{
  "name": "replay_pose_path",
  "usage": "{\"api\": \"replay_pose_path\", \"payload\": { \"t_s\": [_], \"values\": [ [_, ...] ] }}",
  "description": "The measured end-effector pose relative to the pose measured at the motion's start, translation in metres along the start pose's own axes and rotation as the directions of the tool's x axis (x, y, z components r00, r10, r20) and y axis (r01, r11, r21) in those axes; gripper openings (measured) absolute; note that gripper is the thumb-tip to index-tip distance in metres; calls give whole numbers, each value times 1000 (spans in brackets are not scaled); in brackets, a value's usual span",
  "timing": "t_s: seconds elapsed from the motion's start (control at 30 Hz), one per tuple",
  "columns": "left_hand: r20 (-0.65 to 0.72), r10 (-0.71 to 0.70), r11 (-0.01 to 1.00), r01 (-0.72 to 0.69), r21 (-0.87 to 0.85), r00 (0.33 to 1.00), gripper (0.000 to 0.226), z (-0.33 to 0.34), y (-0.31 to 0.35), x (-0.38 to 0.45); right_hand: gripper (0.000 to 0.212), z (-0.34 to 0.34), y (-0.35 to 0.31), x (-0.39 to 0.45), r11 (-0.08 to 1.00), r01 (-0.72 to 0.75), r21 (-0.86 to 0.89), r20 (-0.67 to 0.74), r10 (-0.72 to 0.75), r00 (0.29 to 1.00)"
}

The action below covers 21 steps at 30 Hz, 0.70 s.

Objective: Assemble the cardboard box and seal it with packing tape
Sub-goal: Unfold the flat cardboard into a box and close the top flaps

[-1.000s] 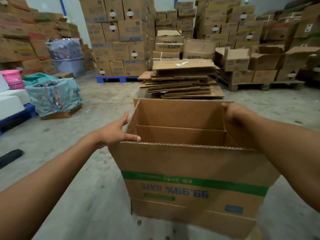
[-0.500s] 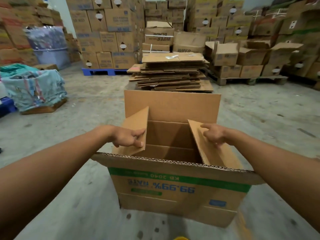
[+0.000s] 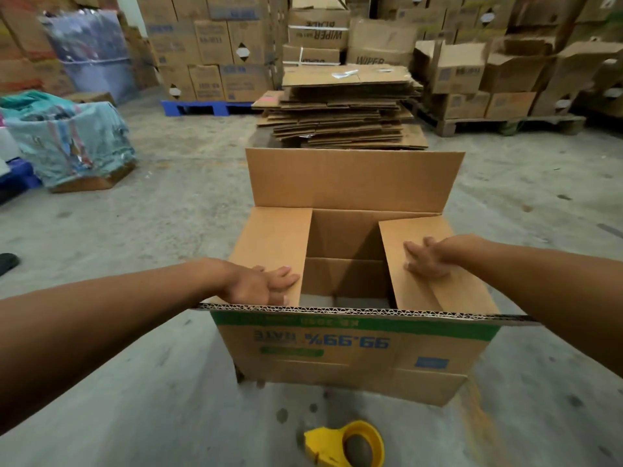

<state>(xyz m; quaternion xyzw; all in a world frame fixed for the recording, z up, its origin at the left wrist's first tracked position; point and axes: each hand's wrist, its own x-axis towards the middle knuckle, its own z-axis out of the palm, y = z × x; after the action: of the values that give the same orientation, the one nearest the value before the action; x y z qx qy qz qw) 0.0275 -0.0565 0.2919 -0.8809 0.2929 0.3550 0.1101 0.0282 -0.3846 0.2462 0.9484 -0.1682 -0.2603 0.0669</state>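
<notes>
Box [image 3: 350, 345]: on the floor, print upside down, open end up.
Change: both side flaps, tilted half a second ago, now lie nearly flat across the opening.
Left hand [image 3: 261, 284]: open, palm pressing the left flap [image 3: 273, 237].
Right hand [image 3: 426, 257]: open, fingers spread on the right flap [image 3: 421, 291].
Far flap [image 3: 354, 178]: upright.
Near flap [image 3: 364, 312]: unfolded, edge towards the camera.
Tape dispenser [image 3: 347, 444]: on the floor just in front of the box, untouched.
Meaning: the long flaps likely fold next; taping not yet begun.

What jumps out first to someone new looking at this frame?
The open cardboard box in the centre of the concrete floor, printed side upside down, with the left hand and right hand pressing its two side flaps inward while the far flap stands upright. Next, the yellow tape dispenser on the floor just in front of the box. Behind the box sits a stack of flattened cardboard.
</notes>
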Motion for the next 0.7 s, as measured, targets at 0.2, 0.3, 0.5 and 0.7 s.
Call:
{"api": "replay_pose_path", "payload": {
  "t_s": [0.2,0.3,0.5,0.7],
  "values": [
    [-100,-47,999,49,16,994,68,16,1,17,60,32,-16,-23,994,-71,-86,-234,50,971],
    [-242,-50,997,37,-61,969,66,33,-7,32,54,38,-23,-40,993,-50,-109,-331,11,943],
    [-402,-51,986,-18,-167,914,62,46,-15,50,34,-14,-26,-28,994,99,54,-408,-68,910],
    [-424,-54,984,-25,-179,904,60,47,-16,50,47,-87,-37,-11,944,231,235,-667,-17,745]
  ]
}}
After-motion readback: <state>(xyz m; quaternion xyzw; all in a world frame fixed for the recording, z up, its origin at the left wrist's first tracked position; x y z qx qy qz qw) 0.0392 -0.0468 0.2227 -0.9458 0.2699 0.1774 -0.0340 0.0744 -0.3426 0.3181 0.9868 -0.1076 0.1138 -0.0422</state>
